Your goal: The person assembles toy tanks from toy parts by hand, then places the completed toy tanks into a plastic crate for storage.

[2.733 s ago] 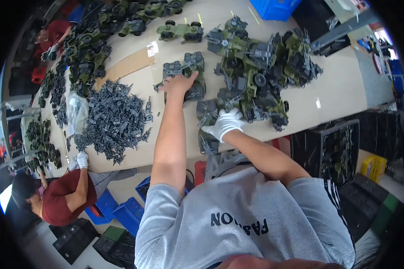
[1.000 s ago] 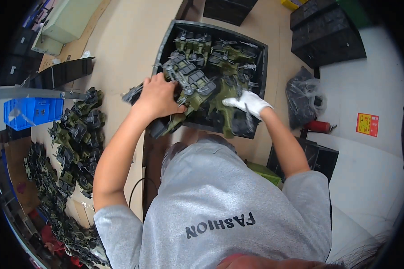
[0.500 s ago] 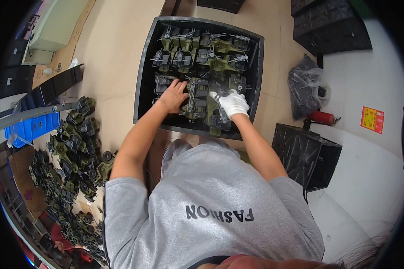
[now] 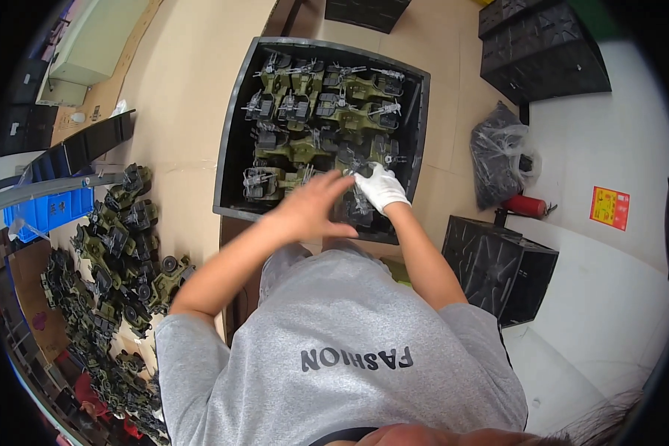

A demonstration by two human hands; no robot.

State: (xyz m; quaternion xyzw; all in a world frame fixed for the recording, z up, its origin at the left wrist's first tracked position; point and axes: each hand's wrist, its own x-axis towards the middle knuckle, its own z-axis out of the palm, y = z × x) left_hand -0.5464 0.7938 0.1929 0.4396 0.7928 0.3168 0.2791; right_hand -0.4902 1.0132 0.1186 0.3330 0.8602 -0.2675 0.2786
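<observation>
A black crate (image 4: 234, 141) in front of me holds rows of green toy army vehicles (image 4: 353, 119) with grey guns on top. My bare left hand (image 4: 312, 208), smeared by motion, hovers over the crate's near edge with thumb and fingers apart and nothing in it. In a white glove, my right hand (image 4: 383, 188) is at the near right of the crate, its fingers curled on a toy army vehicle (image 4: 360, 212) there. Part of that vehicle is hidden by the glove.
At the left lies a large heap of green toy vehicles (image 4: 119, 245), beside a blue bin (image 4: 56, 212). Black crates (image 4: 498, 260) stand to the right, near a red fire extinguisher (image 4: 526, 206) and a dark plastic bag (image 4: 498, 160). Another black crate (image 4: 368, 11) is at the far side.
My left hand has left the crate's left middle and come nearer and right. Toy vehicles in the near left rows now lie differently. My right hand has shifted slightly nearer.
</observation>
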